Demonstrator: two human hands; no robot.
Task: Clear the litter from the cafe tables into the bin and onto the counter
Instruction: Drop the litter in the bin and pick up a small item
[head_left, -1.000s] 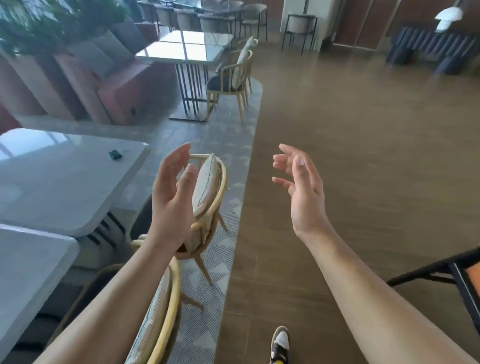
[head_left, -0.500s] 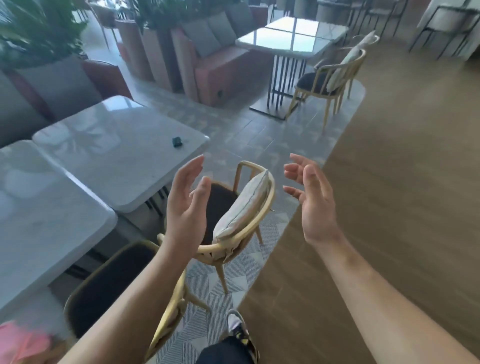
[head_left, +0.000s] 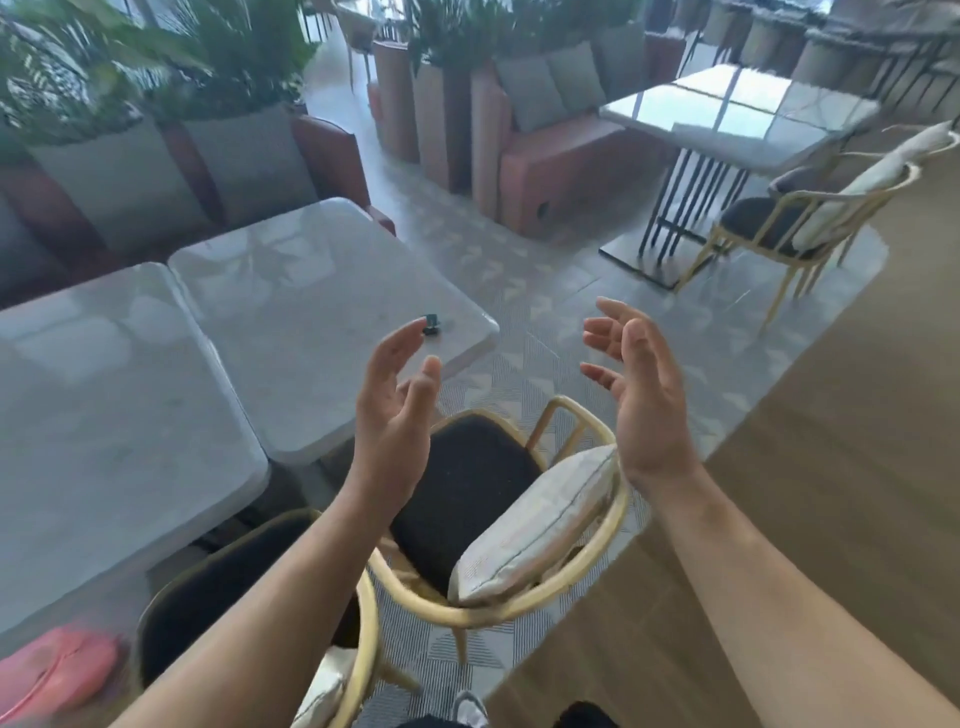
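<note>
A small dark green piece of litter (head_left: 431, 323) lies near the right corner of a grey marble cafe table (head_left: 291, 322). My left hand (head_left: 397, 405) is raised in front of me, fingers relaxed and empty, its fingertips just short of the litter in the picture. My right hand (head_left: 641, 387) hovers to the right, palm facing left, also holding nothing. Both hands float above a gold-framed chair (head_left: 498, 525) with a black seat and a pale cushion.
A second marble table (head_left: 93, 436) adjoins on the left. Another gold chair (head_left: 249, 587) is at bottom left, beside something pink (head_left: 52, 670). Sofas and planters (head_left: 156, 156) line the far side. A further table (head_left: 737, 117) with chairs stands at upper right, wood floor (head_left: 857, 426) to the right.
The view has swung left and closer to the marble tables, so the litter now sits just past my left fingertips. Both hands stay raised and empty.
</note>
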